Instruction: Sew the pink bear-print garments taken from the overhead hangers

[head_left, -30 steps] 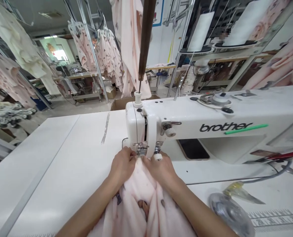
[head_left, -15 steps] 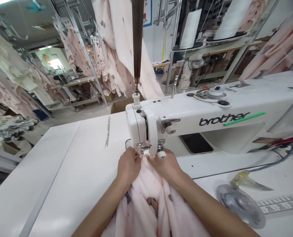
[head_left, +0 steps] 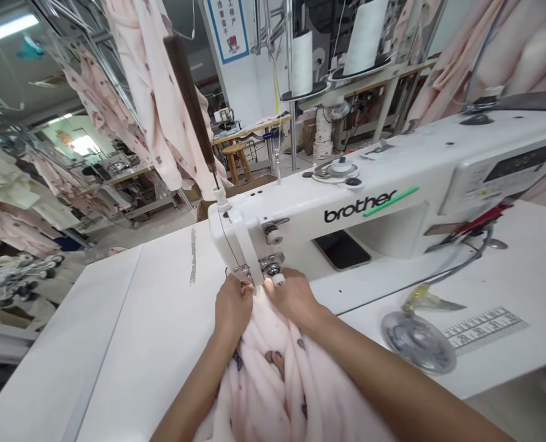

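A white Brother sewing machine stands on the white table. Pale pink printed fabric runs from the bottom edge up to the presser foot. My left hand pinches the fabric's edge just left of the foot. My right hand grips the fabric just right of it, under the needle bar. Both hands have their fingers closed on the cloth. The needle itself is hidden behind the machine head and my fingers.
A clear round dish and a yellowish clipper lie on the table to the right, beside a printed ruler. Thread cones stand behind the machine. Pink garments hang from racks at the back left.
The view has swung and tilted, so the machine now looks slanted. Both hands stay at the presser foot, holding the fabric as before.
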A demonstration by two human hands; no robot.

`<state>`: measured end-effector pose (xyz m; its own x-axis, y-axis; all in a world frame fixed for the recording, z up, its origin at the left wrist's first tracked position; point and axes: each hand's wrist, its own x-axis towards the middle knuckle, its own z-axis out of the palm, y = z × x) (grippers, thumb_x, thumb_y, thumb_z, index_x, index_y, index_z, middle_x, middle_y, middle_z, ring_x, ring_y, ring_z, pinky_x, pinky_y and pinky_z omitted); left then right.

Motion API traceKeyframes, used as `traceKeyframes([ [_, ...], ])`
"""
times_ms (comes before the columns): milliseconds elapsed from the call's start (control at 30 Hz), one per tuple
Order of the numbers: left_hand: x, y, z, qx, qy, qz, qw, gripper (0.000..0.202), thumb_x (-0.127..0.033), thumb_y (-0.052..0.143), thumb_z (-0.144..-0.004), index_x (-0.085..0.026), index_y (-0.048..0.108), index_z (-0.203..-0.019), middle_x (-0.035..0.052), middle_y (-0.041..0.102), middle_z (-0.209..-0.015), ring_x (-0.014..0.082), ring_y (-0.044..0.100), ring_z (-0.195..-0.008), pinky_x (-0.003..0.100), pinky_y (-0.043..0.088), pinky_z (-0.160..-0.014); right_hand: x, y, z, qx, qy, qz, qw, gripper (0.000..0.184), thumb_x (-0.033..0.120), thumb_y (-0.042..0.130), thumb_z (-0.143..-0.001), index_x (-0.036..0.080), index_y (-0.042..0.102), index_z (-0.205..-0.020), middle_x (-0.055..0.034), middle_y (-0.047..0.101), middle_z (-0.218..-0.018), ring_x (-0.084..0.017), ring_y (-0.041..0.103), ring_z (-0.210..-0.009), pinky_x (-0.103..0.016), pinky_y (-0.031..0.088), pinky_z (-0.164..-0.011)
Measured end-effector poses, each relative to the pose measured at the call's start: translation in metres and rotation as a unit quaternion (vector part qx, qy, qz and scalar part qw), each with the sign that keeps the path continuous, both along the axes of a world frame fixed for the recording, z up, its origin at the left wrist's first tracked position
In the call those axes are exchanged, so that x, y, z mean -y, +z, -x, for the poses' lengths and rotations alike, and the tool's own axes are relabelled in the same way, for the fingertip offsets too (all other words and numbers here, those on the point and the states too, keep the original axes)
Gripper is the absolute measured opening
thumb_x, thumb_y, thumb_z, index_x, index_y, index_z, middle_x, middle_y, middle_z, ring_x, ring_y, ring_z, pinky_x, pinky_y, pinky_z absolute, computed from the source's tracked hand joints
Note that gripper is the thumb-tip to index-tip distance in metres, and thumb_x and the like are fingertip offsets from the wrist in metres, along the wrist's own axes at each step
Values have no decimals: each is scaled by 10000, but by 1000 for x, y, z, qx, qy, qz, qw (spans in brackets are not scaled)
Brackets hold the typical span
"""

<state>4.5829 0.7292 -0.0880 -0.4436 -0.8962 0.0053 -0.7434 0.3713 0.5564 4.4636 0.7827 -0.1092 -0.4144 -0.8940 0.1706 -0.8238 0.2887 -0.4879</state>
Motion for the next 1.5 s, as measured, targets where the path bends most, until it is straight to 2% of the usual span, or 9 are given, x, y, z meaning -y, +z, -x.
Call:
traceKeyframes([
  [133,-1,1,0,-6,-5,5,1000,135,-142,422,-797,-168,553,-818,50,632,-857,182,586,-791,267,393,-703,0,-3,-1,-4,-14,13,1000,177,248,485,-808,159,637,-795,-80,674,-740,-212,615,-698,-260,363,-583],
  [267,-1,0,0,-2,3,13,1000,136,-142,416,-793,-171,546,-821,51,632,-846,197,589,-780,278,396,-698,0,-2,-2,-7,-11,17,1000,175,237,485,-808,163,644,-797,-83,677,-745,-223,623,-735,-261,375,-599],
  [533,1,-1,2,-10,8,27,1000,217,-152,411,-812,-159,546,-981,99,617,-1029,234,582,-960,297,413,-773,4,-2,-2,3,8,12,1000,212,207,455,-829,143,652,-785,-111,673,-766,-236,619,-718,-278,361,-573],
  [733,4,1,-4,-37,9,-5,999,169,-220,454,-814,-157,558,-932,70,649,-901,199,607,-844,270,433,-694,-6,5,2,51,33,26,998,179,166,453,-827,147,626,-787,-86,661,-766,-215,609,-720,-259,363,-594],
  [833,4,1,-5,-47,7,-10,999,148,-218,457,-807,-152,567,-881,63,648,-855,186,602,-795,264,429,-678,-18,12,11,95,84,52,991,195,276,432,-875,169,593,-903,-44,648,-787,-190,601,-728,-241,387,-609],
  [933,6,1,-5,-53,4,-14,998,142,-195,468,-793,-154,576,-875,60,649,-886,187,594,-844,265,423,-717,-24,14,21,136,117,71,981,303,337,288,-928,173,543,-947,-43,625,-793,-193,595,-787,-246,408,-646],
  [1033,7,-1,-5,-52,8,-16,998,167,-192,475,-782,-148,577,-907,70,648,-910,199,588,-860,276,413,-735,-23,13,26,164,120,72,976,329,318,208,-928,174,504,-936,-54,603,-761,-218,582,-873,-270,413,-690],
  [1267,10,-3,-5,-35,7,-22,999,185,-225,461,-784,-140,586,-891,74,639,-843,203,580,-783,275,398,-682,-18,10,26,198,120,68,970,264,341,232,-894,191,449,-897,-82,596,-815,-258,558,-944,-327,406,-759],
  [1500,11,-4,-7,-38,-13,-33,999,196,-217,453,-770,-151,599,-882,61,637,-851,203,569,-811,267,389,-696,-18,9,28,205,128,68,968,264,384,216,-880,213,409,-828,-73,568,-746,-275,534,-993,-342,398,-785],
])
